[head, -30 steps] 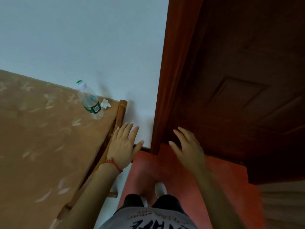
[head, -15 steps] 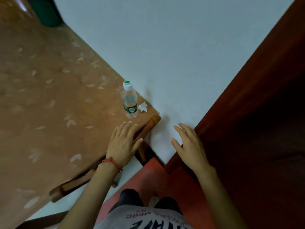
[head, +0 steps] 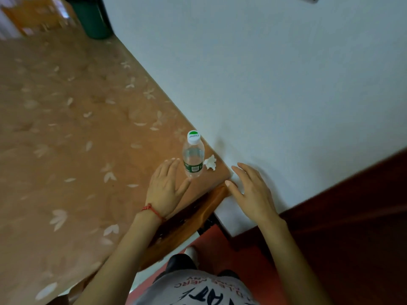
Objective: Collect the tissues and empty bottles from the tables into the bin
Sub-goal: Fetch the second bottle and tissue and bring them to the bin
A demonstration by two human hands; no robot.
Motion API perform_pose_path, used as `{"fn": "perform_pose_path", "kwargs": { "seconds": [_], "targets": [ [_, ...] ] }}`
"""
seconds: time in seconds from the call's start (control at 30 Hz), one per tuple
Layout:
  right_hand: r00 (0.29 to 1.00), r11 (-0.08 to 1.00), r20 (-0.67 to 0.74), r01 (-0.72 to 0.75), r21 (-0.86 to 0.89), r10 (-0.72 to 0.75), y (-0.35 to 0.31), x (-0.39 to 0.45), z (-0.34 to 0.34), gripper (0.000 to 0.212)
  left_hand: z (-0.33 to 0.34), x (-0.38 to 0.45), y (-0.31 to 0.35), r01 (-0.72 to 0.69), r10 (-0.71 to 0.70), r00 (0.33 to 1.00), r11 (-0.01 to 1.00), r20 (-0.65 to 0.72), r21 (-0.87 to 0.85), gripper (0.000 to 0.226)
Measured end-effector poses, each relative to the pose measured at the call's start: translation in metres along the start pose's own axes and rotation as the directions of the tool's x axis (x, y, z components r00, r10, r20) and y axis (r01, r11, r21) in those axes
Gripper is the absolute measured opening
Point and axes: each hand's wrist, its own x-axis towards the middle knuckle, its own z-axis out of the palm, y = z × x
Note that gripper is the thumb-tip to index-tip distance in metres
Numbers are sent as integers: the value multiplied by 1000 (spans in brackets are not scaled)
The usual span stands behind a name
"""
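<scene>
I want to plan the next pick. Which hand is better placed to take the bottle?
Left. The left hand is open right beside the bottle, its fingers almost at the label. The right hand is beyond the table corner, nearer the tissue.

The bottle (head: 193, 158) has small green writing on its white cap, too small to read with certainty. The shirt (head: 198, 290) shows upside-down red letters "MERC"; the rest is unclear.

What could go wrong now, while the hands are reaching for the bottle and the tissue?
The clear plastic bottle with a green-and-white cap stands upright near the table's corner; the open left hand beside it might knock it over. The small crumpled white tissue lies close to the table edge at the wall and could be brushed off by the right hand.
</scene>
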Motion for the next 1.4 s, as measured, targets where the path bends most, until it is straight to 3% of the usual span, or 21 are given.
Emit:
{"fn": "perform_pose_path", "kwargs": {
  "seconds": [0.2, 0.37, 0.73, 0.97, 1.23, 1.4],
  "targets": [
    [998, 997, -6, -61, 40, 62, -4, 23, 8, 47, 3, 45, 4, 130, -141, 990, 920, -1, -370, 85],
    [994, 993, 1, -110, 45, 110, -1, 31, 14, 48, 21, 70, 4, 146, -136, 989, 905, 54, -400, 94],
    [990, 994, 99, -104, 21, 101, 9, 65, 28, 48, 26, 83, -4, 206, -259, 965, 838, -36, -506, 63],
    [978, 994, 208, -53, 93, 33, 10, 100, 43, 44, 8, 74, -30, 294, -396, 917, 750, -46, -593, 59],
    [913, 959, 391, -207, 195, 117, 27, 145, 90, 45, -5, 62, -56, 411, -552, 834, 611, 8, -676, 52],
    [893, 992, 448, -81, 94, 31, 37, 157, 112, 39, -8, 58, -66, 444, -601, 799, 567, 21, -694, 54]
  ]
}}
